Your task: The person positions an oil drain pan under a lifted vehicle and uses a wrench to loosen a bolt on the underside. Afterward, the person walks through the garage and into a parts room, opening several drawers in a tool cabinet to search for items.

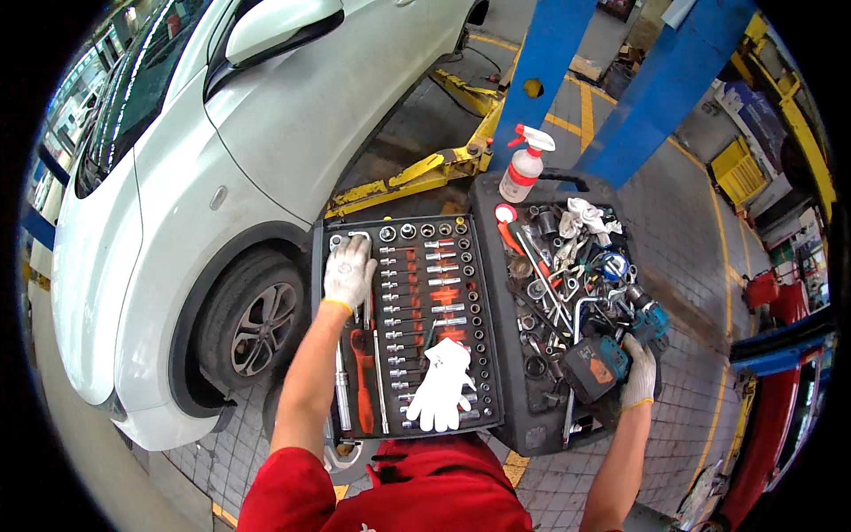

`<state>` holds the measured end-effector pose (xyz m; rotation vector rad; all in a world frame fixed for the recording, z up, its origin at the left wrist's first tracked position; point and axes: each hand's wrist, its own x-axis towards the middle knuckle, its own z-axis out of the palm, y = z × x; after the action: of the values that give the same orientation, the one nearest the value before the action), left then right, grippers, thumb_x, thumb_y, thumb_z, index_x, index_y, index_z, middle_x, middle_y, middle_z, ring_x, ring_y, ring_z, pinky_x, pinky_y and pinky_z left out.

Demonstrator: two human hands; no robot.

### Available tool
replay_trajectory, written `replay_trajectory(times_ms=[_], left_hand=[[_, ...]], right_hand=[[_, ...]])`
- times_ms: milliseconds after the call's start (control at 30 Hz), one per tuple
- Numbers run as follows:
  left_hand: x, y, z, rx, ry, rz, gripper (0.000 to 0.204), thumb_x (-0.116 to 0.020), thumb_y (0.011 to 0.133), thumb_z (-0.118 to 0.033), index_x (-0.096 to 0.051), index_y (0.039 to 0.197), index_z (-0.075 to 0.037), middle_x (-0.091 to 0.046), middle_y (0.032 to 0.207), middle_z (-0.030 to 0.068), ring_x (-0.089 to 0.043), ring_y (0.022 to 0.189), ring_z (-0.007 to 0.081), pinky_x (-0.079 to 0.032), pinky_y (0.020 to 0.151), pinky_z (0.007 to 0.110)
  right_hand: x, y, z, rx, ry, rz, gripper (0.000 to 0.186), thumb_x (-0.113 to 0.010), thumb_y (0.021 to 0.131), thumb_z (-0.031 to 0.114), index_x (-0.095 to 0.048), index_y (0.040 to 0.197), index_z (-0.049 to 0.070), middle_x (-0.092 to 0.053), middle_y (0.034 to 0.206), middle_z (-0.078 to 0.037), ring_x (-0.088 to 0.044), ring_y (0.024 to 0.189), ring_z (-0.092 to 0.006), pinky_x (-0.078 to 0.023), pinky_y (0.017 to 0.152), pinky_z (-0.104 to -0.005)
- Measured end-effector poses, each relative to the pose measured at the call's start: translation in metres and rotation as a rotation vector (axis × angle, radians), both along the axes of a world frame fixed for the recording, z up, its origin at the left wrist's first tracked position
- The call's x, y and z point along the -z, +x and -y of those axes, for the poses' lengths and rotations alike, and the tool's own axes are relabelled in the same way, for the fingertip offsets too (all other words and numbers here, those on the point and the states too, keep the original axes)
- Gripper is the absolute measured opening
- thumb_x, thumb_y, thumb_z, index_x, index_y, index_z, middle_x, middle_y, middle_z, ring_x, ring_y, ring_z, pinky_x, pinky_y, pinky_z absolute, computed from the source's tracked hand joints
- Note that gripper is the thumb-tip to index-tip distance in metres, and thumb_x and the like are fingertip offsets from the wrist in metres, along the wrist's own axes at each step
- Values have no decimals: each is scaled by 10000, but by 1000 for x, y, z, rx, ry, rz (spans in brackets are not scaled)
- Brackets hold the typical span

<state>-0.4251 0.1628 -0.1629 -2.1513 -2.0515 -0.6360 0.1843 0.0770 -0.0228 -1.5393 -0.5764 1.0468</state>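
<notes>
My left hand [348,271], in a white glove, rests on the upper left part of an open socket set case [483,306], over the ratchets and wrenches there. My right hand [639,377], also gloved, grips a teal cordless power tool [612,350] at the right edge of a black tool cart tray [489,213]. A spare white glove [442,387] lies on the sockets in the case's lower right. Red-handled tools [362,381] lie in the case's lower left.
A white car [177,177] stands at left, with its wheel [257,328] beside the case. A white spray bottle [523,166] stands at the tray's far edge. Yellow lift arms [417,173] and blue lift posts [656,89] lie beyond. Loose tools and a rag fill the tray.
</notes>
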Motion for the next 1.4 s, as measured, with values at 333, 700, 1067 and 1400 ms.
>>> replay_trajectory(times_ms=[333,700,1067,1400], left_hand=[[51,-14,-33,-138,-84,-92,590,-557,1035,-461,-556,1529,-141,-521,1601,94,-438,1488,335,-318,1223,604],[31,11,-13,-113,-87,-261,540,-594,1032,-436,-594,1448,-91,-572,1511,97,-512,1382,364,-356,1161,624],[33,20,15,-118,-145,-243,570,-588,1032,-411,-569,1514,-108,-551,1561,103,-492,1418,389,-308,1200,635],[-47,77,86,2,-326,1004,660,-475,1117,-494,-483,1567,-11,-526,1581,172,-504,1450,290,-344,1238,402]], right_hand=[[12,25,-1,-90,5,-75,339,-692,1005,165,-741,1255,-60,-748,1287,-169,-696,1196,-239,-469,1139,-348],[31,-4,-24,-171,45,217,352,-676,969,129,-709,1280,-31,-734,1301,-146,-673,1221,-279,-513,1060,-413],[-7,-44,-9,-88,46,-24,542,-774,924,252,-678,1343,-76,-703,1357,-141,-631,1262,-262,-483,1105,-348],[-22,-173,33,-331,-29,-11,442,-766,975,316,-689,1245,-26,-730,1131,-96,-665,1000,-180,-545,929,-361]])
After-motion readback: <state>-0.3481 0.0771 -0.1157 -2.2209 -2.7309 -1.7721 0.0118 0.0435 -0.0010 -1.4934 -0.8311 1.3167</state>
